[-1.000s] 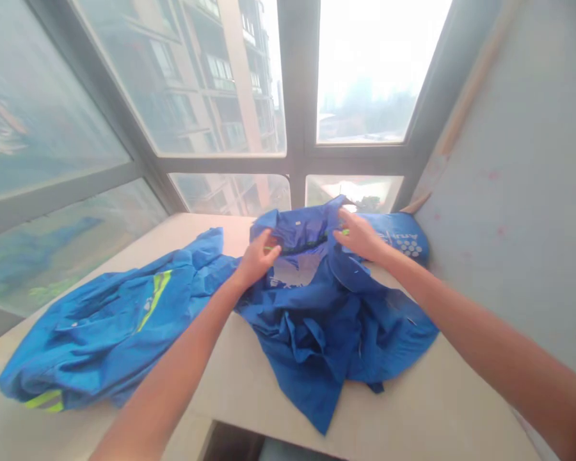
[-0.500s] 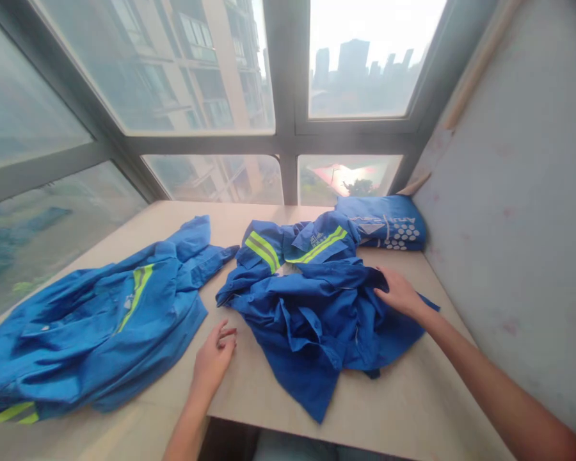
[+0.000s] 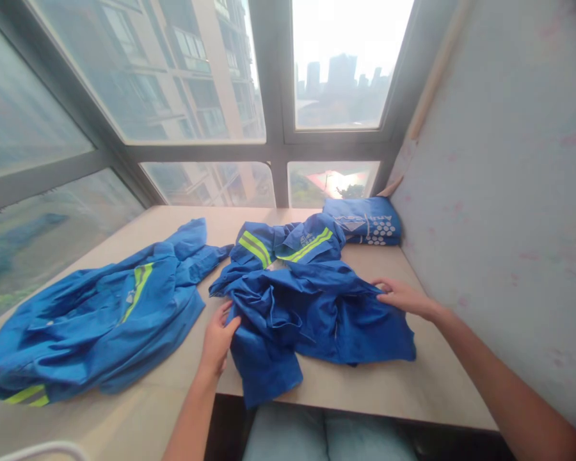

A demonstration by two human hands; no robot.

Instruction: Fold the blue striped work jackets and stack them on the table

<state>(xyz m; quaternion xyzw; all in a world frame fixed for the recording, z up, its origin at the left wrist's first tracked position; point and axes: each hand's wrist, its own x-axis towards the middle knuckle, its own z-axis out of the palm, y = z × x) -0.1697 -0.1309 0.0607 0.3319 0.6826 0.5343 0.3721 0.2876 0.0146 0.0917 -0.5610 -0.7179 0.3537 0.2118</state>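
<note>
A crumpled blue work jacket [image 3: 317,304] with yellow-green and grey reflective stripes lies on the pale tabletop in front of me. Its chest part is toward the window, and its darker lower part spreads toward me, one corner hanging at the table's front edge. On the jacket's left side, my left hand [image 3: 219,336] is closed with thumb and fingers on the cloth edge. My right hand [image 3: 406,298] pinches the edge on the opposite side. A second blue work jacket [image 3: 105,314] with similar stripes lies loosely spread to the left, untouched.
A folded blue bundle [image 3: 365,221] with white print sits at the back right, by the wall [image 3: 509,211]. Windows with grey frames [image 3: 277,153] rise behind the table [image 3: 384,390]. A white curved object [image 3: 48,449] shows at the lower left.
My left hand has moved from the bare table onto the jacket's left edge and closed on it. The jacket's lower part is straighter and spread wider. The view has shifted slightly right.
</note>
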